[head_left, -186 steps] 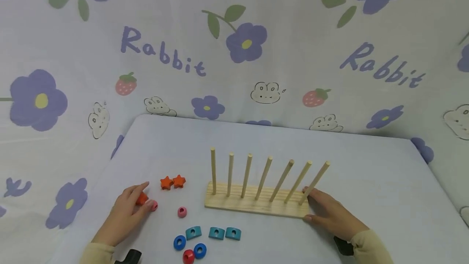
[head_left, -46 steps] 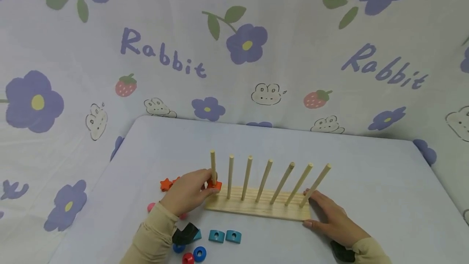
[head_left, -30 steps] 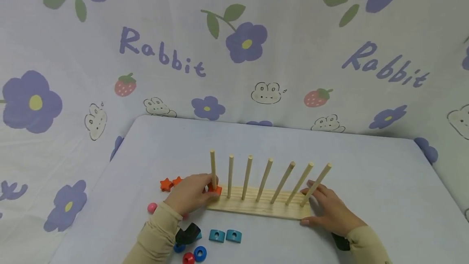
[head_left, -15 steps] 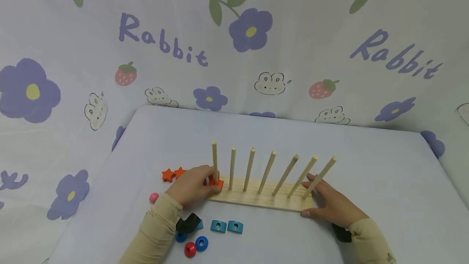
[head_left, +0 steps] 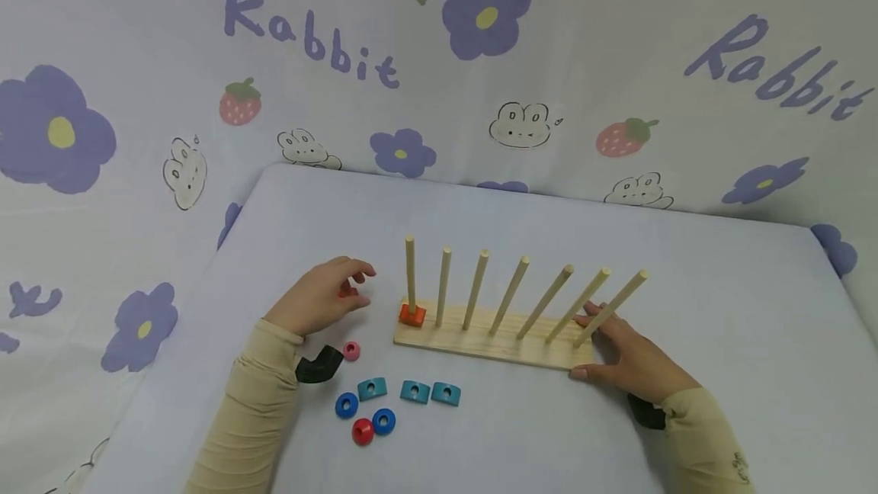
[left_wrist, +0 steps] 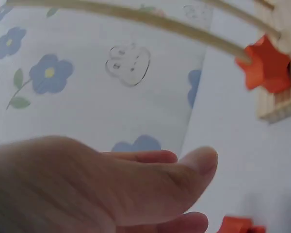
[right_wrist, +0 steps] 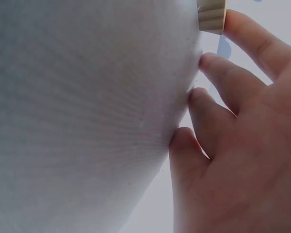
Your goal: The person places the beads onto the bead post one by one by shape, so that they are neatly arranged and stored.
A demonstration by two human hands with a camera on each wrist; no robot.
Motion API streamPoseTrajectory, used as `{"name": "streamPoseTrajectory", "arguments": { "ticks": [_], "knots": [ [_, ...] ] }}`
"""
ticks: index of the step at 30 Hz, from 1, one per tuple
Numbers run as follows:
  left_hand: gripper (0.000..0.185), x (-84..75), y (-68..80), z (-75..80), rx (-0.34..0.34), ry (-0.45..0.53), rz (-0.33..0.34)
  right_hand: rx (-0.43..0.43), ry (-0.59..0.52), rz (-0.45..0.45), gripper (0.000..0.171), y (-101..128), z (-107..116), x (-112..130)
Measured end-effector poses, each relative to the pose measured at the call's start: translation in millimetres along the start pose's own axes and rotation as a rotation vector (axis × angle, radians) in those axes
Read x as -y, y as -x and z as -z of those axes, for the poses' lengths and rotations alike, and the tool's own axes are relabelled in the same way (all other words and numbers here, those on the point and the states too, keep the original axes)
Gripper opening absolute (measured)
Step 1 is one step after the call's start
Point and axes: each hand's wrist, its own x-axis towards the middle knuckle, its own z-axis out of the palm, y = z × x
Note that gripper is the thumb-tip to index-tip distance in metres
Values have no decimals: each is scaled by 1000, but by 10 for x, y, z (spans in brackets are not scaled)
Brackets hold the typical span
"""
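My left hand (head_left: 318, 297) is left of the wooden peg board (head_left: 494, 345), its fingers loosely bent above orange star beads (left_wrist: 236, 225) that it mostly hides in the head view. Thumb and fingertips stand apart in the left wrist view. One orange star bead (head_left: 412, 316) sits low on the leftmost peg, tilted at the board. My right hand (head_left: 641, 360) grips the board's right end, thumb at the front edge and fingers behind. In the right wrist view the index finger touches the board's end; the other fingertips rest on the white table.
A pink bead (head_left: 351, 351) lies beside the left wrist. In front of the board are teal curved blocks (head_left: 414, 392), two blue rings (head_left: 384, 421) and a red bead (head_left: 363, 431). Several bare pegs (head_left: 507, 296) stick up from the board.
My left hand has let go of the orange star bead on the leftmost peg and moved back left over the other stars. My right hand stays on the board; the head view has tilted down.
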Motion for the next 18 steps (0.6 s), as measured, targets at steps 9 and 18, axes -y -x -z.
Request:
{"name": "streamPoseTrajectory", "arguments": {
  "ticks": [9, 18],
  "knots": [
    [46, 296, 92, 231, 16, -44, 147, 15, -32, -16, 82, -7, 59, 21],
    [47, 377, 132, 178, 146, -91, 260, 14, -41, 17, 81, -10, 19, 2]
  ]
}}
